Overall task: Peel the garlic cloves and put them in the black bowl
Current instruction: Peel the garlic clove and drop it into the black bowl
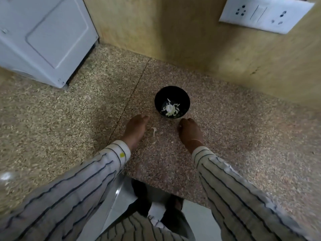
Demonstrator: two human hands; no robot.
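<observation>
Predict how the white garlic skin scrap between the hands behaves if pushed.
The garlic skin scrap looks thin and curled, so it is probably floppy and very light; a push may flick it away. It lies low on the speckled counter, so pinching could be fiddly.

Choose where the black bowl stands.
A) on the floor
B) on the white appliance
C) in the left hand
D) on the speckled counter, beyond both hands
D: the black bowl rests on the speckled counter, just past the left hand and right hand.
</observation>
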